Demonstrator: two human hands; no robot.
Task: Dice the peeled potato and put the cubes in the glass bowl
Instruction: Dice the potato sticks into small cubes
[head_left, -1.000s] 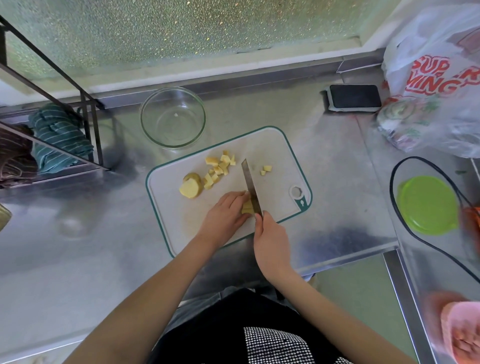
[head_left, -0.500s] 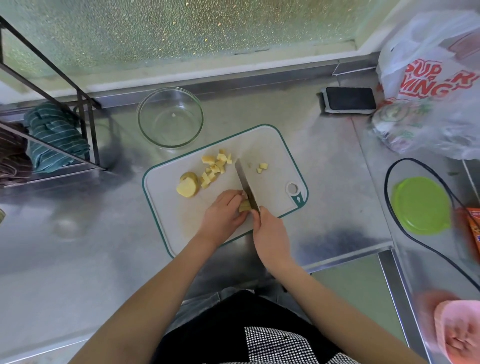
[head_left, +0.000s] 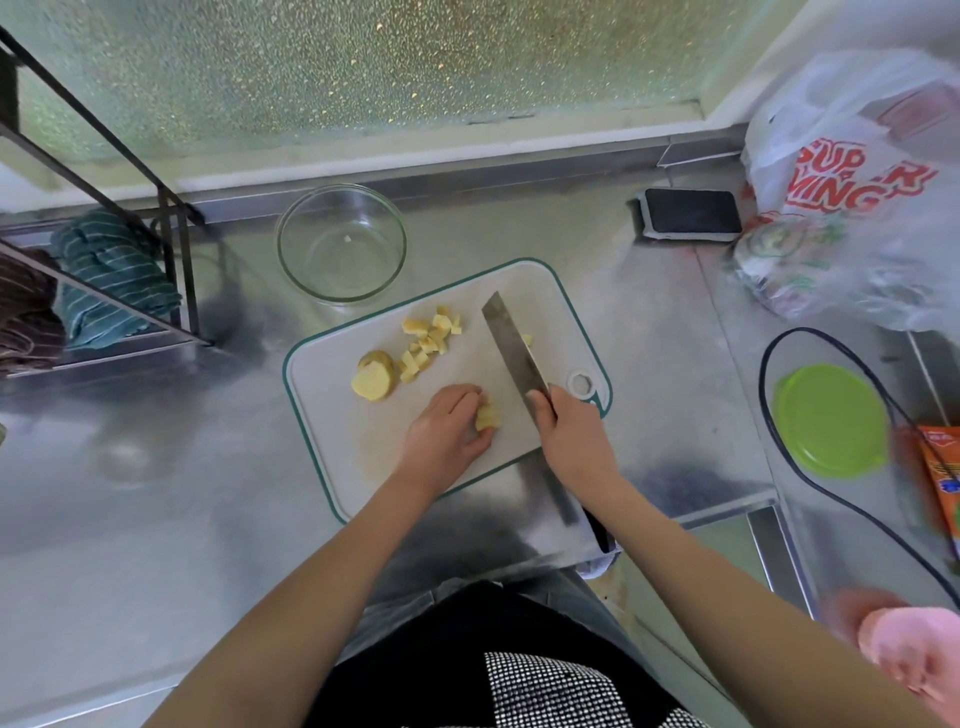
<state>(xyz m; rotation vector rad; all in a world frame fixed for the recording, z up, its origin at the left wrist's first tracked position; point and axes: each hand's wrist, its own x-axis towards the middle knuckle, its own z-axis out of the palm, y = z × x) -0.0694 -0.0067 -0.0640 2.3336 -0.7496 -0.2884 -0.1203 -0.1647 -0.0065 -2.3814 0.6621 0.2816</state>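
A white cutting board (head_left: 337, 441) with a green rim lies on the steel counter. My left hand (head_left: 447, 431) holds a cut potato piece (head_left: 487, 417) on the board. My right hand (head_left: 571, 441) grips a knife (head_left: 511, 343), its blade lifted to the right of that piece. Several potato cubes (head_left: 431, 338) lie near the board's far edge, and two potato slices (head_left: 373, 375) lie at their left. One cube (head_left: 527, 340) shows just right of the blade. The glass bowl (head_left: 341, 244) stands behind the board and holds one tiny bit.
A black wire rack (head_left: 171, 228) with striped cloths (head_left: 109, 280) stands at the left. A dark phone (head_left: 691, 213) and a plastic bag (head_left: 857, 197) sit at the back right. A green lid (head_left: 828, 421) inside a black cable loop lies at the right.
The knife has come off the potato piece and moved to the right with my right hand. My left hand still holds the piece, now seen cut into strips.
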